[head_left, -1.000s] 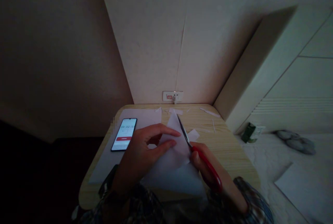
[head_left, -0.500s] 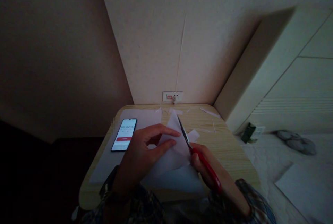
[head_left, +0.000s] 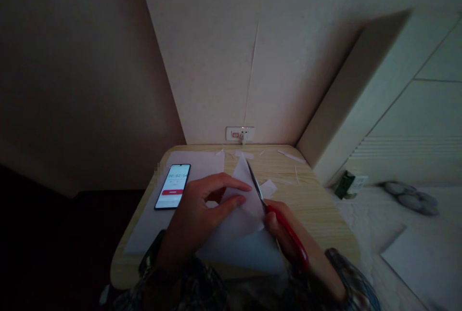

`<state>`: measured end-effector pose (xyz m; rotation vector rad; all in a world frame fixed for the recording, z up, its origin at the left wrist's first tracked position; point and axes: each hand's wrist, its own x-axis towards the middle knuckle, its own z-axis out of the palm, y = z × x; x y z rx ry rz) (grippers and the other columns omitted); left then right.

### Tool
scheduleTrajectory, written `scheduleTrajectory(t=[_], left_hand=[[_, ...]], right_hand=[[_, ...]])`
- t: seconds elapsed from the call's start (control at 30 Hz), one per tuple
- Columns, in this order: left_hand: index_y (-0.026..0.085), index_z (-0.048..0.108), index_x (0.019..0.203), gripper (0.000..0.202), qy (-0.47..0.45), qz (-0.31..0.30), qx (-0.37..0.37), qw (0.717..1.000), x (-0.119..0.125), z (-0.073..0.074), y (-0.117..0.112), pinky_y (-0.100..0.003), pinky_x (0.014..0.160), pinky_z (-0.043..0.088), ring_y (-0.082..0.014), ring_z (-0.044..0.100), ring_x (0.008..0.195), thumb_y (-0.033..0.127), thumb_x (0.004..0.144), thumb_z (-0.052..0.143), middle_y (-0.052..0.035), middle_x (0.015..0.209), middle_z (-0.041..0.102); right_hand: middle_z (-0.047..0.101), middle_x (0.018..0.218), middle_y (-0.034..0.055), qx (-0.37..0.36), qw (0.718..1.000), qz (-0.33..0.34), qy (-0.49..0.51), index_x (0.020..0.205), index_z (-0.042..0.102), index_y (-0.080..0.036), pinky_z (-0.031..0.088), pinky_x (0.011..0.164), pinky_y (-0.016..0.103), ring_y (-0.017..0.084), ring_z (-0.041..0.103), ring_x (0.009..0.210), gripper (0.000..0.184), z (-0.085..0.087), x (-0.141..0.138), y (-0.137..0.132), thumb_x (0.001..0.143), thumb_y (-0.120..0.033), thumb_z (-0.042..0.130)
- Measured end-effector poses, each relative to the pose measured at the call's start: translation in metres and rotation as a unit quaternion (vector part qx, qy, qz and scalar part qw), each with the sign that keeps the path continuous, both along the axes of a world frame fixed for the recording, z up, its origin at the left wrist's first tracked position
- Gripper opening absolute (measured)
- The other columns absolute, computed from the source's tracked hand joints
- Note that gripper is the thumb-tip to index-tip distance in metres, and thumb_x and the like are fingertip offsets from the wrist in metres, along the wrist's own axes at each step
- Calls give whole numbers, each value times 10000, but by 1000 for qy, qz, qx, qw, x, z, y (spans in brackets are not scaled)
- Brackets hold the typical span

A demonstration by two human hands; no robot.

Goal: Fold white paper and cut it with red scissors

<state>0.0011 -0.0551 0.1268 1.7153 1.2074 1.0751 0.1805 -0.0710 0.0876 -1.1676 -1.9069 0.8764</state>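
A folded sheet of white paper (head_left: pixel 240 217) rises to a point above the table, with a lower flap spreading toward me. My left hand (head_left: pixel 202 210) pinches it between thumb and fingers from the left side. In my right hand (head_left: pixel 288 229) is a pair of scissors (head_left: pixel 285 226) with red handles, my fingers wrapped round them. Their metal blades lie along the paper's right edge and point up toward its tip. Whether the blades are fully closed is hard to see in the dim light.
A smartphone (head_left: pixel 172 187) showing a timer lies on white sheets (head_left: pixel 144 226) at the left of the wooden table (head_left: pixel 317 205). Paper scraps (head_left: pixel 290 156) are scattered at the back. A wall socket (head_left: pixel 240 134) is behind. To the right are a small green-and-white box (head_left: pixel 350 185) and a grey item (head_left: pixel 411 198).
Almost nothing differs. Both hands, the paper and the scissors hold nearly the same place, with only a very slight shift.
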Motion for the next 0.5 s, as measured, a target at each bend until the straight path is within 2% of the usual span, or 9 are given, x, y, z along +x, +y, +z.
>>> scheduleTrajectory(t=[0.17,0.5], left_hand=[[222,712,787,108,-5,-2,3,1000,0,0,0,-198,620,454,-119,603,712,166,735,635,25,795,695],[215,710,789,99,9,2,-4,1000,0,3,-3,-207,617,463,-128,602,712,182,737,632,18,792,697]], right_hand=[[588,559,48,12,1000,0,-9,624,619,-207,466,474,272,190,547,546,644,3,0,0,854,-659,222],[544,544,29,-30,999,0,10,615,615,-214,403,445,260,180,502,528,593,5,-2,0,840,-654,287]])
